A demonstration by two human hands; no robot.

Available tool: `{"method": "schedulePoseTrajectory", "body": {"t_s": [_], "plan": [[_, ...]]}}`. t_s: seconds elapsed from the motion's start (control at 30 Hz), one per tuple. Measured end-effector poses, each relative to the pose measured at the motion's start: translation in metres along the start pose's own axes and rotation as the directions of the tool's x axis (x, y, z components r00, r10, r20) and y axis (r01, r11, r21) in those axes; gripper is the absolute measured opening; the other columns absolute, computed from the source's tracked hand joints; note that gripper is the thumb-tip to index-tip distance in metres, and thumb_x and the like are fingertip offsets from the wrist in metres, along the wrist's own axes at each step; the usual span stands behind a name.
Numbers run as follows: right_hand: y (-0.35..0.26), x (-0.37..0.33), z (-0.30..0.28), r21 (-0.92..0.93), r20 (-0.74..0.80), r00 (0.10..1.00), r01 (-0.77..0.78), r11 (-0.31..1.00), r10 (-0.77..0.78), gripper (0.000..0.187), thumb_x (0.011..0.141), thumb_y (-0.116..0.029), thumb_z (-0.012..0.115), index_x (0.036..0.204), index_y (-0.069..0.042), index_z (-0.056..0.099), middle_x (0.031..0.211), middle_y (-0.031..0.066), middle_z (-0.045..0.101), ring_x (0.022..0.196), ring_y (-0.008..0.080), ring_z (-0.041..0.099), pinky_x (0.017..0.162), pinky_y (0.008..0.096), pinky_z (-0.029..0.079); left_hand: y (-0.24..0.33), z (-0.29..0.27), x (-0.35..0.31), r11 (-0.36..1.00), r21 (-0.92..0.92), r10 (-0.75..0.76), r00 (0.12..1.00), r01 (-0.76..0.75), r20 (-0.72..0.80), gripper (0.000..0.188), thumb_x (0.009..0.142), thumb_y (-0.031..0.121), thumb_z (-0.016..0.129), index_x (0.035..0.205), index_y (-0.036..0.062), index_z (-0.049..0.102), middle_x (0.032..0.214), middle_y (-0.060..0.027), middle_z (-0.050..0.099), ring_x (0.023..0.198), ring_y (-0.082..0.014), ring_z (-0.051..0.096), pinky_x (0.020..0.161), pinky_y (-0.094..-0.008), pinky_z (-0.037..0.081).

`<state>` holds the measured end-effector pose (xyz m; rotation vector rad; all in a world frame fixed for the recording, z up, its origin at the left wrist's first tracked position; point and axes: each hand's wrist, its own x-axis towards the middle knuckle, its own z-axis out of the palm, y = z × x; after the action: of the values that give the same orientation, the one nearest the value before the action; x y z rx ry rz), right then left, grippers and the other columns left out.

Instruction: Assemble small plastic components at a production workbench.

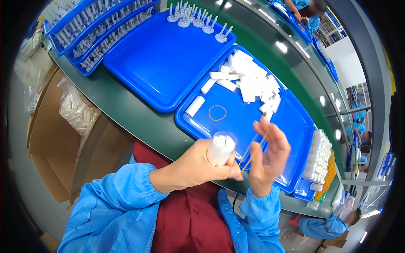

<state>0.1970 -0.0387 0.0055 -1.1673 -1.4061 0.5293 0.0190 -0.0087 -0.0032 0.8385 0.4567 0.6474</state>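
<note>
My left hand (192,166) is wrapped round a short white cylinder (220,151) with a clear, film-like edge at its top. A thin tan rubber band (248,163) runs stretched from beside my left thumb up to the fingers of my right hand (270,156). The right fingers are bent and hold the band's upper end. Below both hands lies a blue tray (198,126) with a pile of white cylindrical pieces (253,78) at its far side. A loose rubber band (217,120) rests on the tray floor.
Left of it, a larger blue tray (152,63) carries several clear-based stemmed parts (184,20) along its far edge. Stacked blue trays (80,46) stand at far left. To the right are another blue tray (291,135), bundled white pieces (316,156) and orange bands (331,173). An open carton (55,139) sits lower left.
</note>
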Motion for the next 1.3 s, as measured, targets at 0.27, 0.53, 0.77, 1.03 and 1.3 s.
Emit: {"method": "schedulePoseTrajectory", "body": {"t_s": [0.27,0.53,0.77,1.03,1.3], "plan": [[-0.001,0.018,-0.026,-0.325,0.600,0.795,0.350,0.878,-0.094,0.060,0.074,-0.045,0.086,0.119,-0.009,0.070,0.101,0.0027,0.073,0.092,0.0195,0.070,0.098,0.0411,0.044,0.007,-0.008,0.000,0.812,0.561,0.146,0.986,-0.162,0.074,0.024,0.085,0.010,0.079,0.101,0.0023,0.064,0.080,-0.0053,0.066,0.068,-0.0112,0.064,0.061,-0.0286,0.052],[-0.018,-0.001,-0.045,0.660,0.393,0.912,-0.187,0.728,-0.122,0.027,0.101,-0.028,0.056,0.105,-0.007,0.073,0.091,0.0031,0.073,0.080,0.0180,0.061,0.087,0.0377,0.040,0.027,-0.036,-0.010,0.982,0.153,0.171,0.842,-0.106,-0.512,0.015,0.093,0.011,0.071,0.099,0.0019,0.060,0.066,-0.0022,0.057,0.051,-0.0093,0.050,0.045,-0.0241,0.039],[-0.005,0.018,0.001,0.112,-0.057,0.947,-0.310,0.944,0.317,0.067,0.095,-0.021,0.073,0.150,0.002,0.043,0.143,0.0185,0.058,0.118,0.0212,0.063,0.104,0.0374,0.048,0.007,0.034,-0.008,0.603,0.555,0.492,0.814,-0.574,0.308,0.049,0.074,-0.001,0.087,0.117,-0.0001,0.065,0.085,-0.0064,0.073,0.074,-0.0127,0.069,0.069,-0.0275,0.055],[-0.033,-0.001,-0.012,-0.260,0.428,0.894,0.265,0.929,-0.136,0.074,0.071,-0.025,0.091,0.133,-0.002,0.057,0.126,0.0111,0.066,0.108,0.0303,0.065,0.089,0.0388,0.049,-0.003,0.000,0.000,0.292,0.900,0.543,0.831,-0.323,0.122,0.100,0.078,0.012,0.082,0.160,0.0036,0.025,0.080,-0.0135,0.070,0.071,-0.0312,0.073,0.064,-0.0388,0.057],[-0.035,-0.011,-0.028,-0.087,0.447,0.894,0.057,0.995,-0.012,0.049,0.081,-0.008,0.078,0.127,-0.006,0.062,0.120,0.0137,0.063,0.109,0.0325,0.058,0.094,0.0420,0.045,-0.005,0.015,0.009,0.460,0.846,0.389,0.918,-0.268,0.079,0.084,0.076,0.005,0.079,0.152,0.0093,0.046,0.092,-0.0163,0.074,0.081,-0.0321,0.075,0.070,-0.0400,0.059]]}}
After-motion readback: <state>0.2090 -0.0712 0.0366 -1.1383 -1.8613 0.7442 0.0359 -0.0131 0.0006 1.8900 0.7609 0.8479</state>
